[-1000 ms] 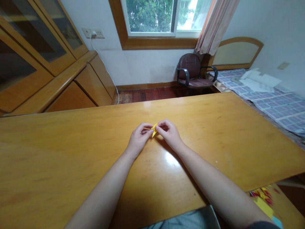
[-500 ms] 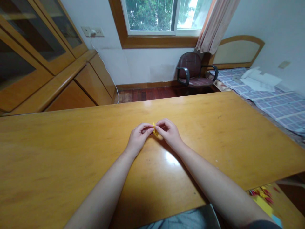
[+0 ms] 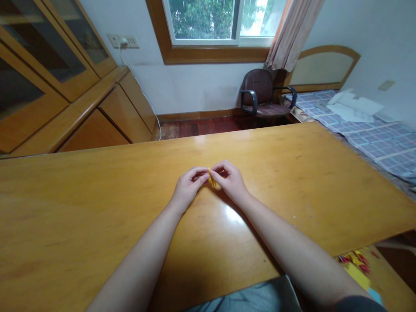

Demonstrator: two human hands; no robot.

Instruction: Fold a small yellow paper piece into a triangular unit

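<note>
My left hand and my right hand meet at the middle of a wooden table. Between their pinched fingertips is a small folded piece of yellow paper, mostly hidden by the fingers. Both hands rest low on the tabletop with fingers curled inward around the paper.
A dark office chair stands under the window beyond the table. A bed with white papers lies to the right. Wooden cabinets line the left wall. Coloured paper pieces lie on a lower surface at the bottom right.
The yellow paper has been folded smaller: a second ago a pointed flap stuck out between the hands, now only a sliver shows. The hands have closed in together.
</note>
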